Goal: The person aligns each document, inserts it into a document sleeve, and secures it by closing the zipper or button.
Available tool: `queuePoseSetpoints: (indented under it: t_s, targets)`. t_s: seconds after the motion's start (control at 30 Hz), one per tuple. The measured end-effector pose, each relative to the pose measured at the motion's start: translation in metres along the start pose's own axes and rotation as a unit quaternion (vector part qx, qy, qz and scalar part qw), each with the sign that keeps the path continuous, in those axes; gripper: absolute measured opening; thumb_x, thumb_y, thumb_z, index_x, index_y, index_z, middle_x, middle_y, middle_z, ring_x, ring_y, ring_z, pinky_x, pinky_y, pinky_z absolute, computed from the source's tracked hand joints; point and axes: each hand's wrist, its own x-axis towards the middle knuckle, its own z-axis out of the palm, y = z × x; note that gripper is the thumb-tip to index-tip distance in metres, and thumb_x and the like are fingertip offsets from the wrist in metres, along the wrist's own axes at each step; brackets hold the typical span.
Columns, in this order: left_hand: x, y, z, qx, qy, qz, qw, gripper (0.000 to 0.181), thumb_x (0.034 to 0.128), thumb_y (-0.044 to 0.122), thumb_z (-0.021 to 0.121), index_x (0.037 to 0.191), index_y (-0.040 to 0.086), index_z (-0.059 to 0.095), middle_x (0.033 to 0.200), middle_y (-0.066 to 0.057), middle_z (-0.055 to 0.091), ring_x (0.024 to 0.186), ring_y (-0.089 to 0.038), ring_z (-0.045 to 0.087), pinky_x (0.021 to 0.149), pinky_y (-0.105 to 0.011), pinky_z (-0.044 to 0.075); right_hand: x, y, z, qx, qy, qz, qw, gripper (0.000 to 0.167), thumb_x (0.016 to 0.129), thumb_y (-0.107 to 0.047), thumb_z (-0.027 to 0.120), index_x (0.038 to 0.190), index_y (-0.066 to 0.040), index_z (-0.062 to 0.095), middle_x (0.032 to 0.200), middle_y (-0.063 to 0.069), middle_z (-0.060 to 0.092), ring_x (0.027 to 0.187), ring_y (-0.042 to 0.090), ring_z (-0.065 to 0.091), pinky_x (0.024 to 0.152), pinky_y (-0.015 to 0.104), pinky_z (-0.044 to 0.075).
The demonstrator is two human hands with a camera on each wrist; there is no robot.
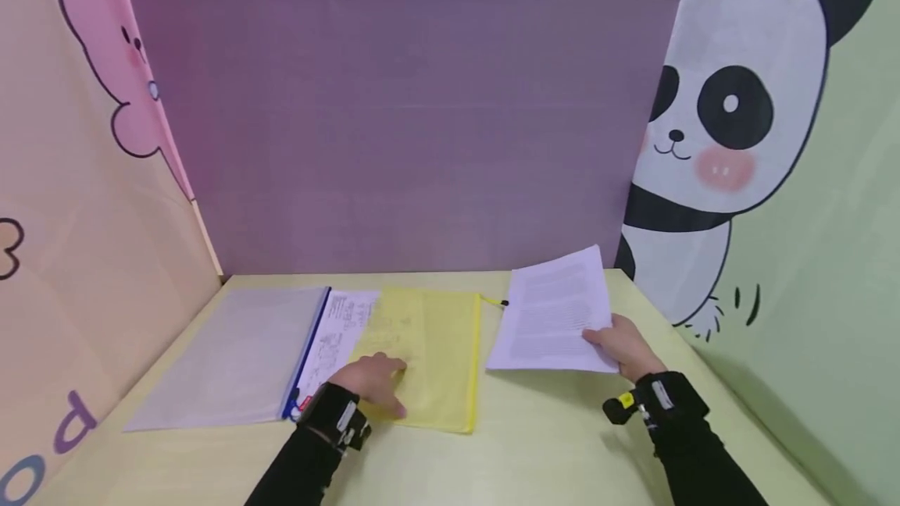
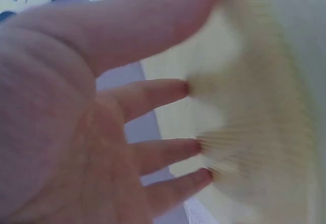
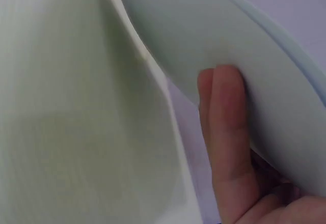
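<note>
Flat on the table lies a yellow translucent folder (image 1: 439,365), seen close up as a pale yellow surface (image 2: 265,132) in the left wrist view. My left hand (image 1: 373,383) touches its lower left part with fingers and thumb spread and nearly straight (image 2: 102,112). Printed white paper (image 1: 555,315), apparently several sheets, is held up tilted at the right. My right hand (image 1: 622,346) pinches its right edge, thumb on the printed side; straight fingers (image 3: 229,117) lie against the back of the paper (image 3: 275,96) in the right wrist view.
Left of the yellow folder lies a clear folder (image 1: 225,361) with a blue zip edge. Handwritten paper (image 1: 339,330) shows between the two. A yellow zip end with a black tip (image 1: 504,303) sticks out toward the raised paper. Walls stand behind and on both sides of the table (image 1: 422,467).
</note>
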Motion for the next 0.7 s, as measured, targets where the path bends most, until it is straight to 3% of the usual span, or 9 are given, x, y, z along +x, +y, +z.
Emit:
queuePoseSetpoints:
  t_s: [0.07, 0.17, 0.3, 0.4, 0.53, 0.7]
  targets:
    - [-0.001, -0.002, -0.004, -0.001, -0.008, -0.003, 1.0, 0.073, 0.0747, 0.033, 0.088, 0.136, 0.005, 0.06, 0.131, -0.021, 0.061, 0.122, -0.041, 0.056, 0.102, -0.06, 0.044, -0.002, -0.004, 0.004, 0.004, 0.003, -0.004, 1.0, 0.055, 0.099, -0.008, 0.059, 0.143, 0.016, 0.037, 0.127, 0.031, 0.058, 0.092, 0.025, 0.066, 0.074, 0.031, 0.054]
    - [-0.002, -0.002, -0.006, 0.0, -0.012, -0.024, 0.9997, 0.06, 0.0808, 0.04, 0.082, 0.122, 0.001, 0.065, 0.112, -0.015, 0.067, 0.103, -0.034, 0.062, 0.09, -0.051, 0.051, -0.004, -0.009, 0.012, 0.009, 0.012, -0.006, 0.9999, 0.056, 0.1, -0.01, 0.058, 0.145, 0.014, 0.036, 0.132, 0.031, 0.056, 0.099, 0.029, 0.064, 0.079, 0.034, 0.052]
    - [-0.002, 0.006, 0.001, 0.01, 0.028, -0.072, 0.997, 0.056, 0.0849, 0.06, 0.071, 0.097, 0.005, 0.068, 0.092, -0.012, 0.062, 0.087, -0.029, 0.057, 0.074, -0.047, 0.051, -0.006, -0.013, 0.023, 0.031, 0.027, -0.007, 0.9991, 0.058, 0.102, -0.012, 0.057, 0.149, 0.011, 0.033, 0.138, 0.032, 0.05, 0.111, 0.036, 0.06, 0.09, 0.042, 0.048]
    - [-0.001, 0.018, 0.012, 0.007, 0.079, -0.089, 0.9929, 0.062, 0.0826, 0.065, 0.071, 0.096, 0.005, 0.069, 0.098, -0.016, 0.061, 0.096, -0.034, 0.056, 0.078, -0.054, 0.051, -0.009, -0.014, 0.029, 0.047, 0.052, -0.009, 0.9975, 0.057, 0.102, -0.012, 0.056, 0.149, 0.01, 0.032, 0.14, 0.032, 0.049, 0.115, 0.039, 0.058, 0.092, 0.044, 0.047]
    - [0.002, 0.037, 0.022, 0.005, 0.124, -0.078, 0.9892, 0.07, 0.0789, 0.066, 0.074, 0.109, 0.002, 0.07, 0.105, -0.017, 0.06, 0.102, -0.036, 0.054, 0.082, -0.06, 0.049, -0.01, -0.013, 0.034, 0.051, 0.082, -0.018, 0.9951, 0.054, 0.103, -0.012, 0.055, 0.148, 0.01, 0.034, 0.138, 0.031, 0.05, 0.113, 0.039, 0.058, 0.088, 0.039, 0.048]
    - [0.003, 0.053, 0.028, 0.017, 0.114, -0.083, 0.9899, 0.077, 0.076, 0.071, 0.073, 0.117, 0.007, 0.069, 0.11, -0.017, 0.059, 0.105, -0.037, 0.052, 0.085, -0.064, 0.047, -0.01, -0.01, 0.038, 0.058, 0.082, -0.022, 0.9947, 0.051, 0.105, -0.013, 0.052, 0.148, 0.008, 0.034, 0.138, 0.03, 0.05, 0.113, 0.037, 0.059, 0.085, 0.035, 0.048]
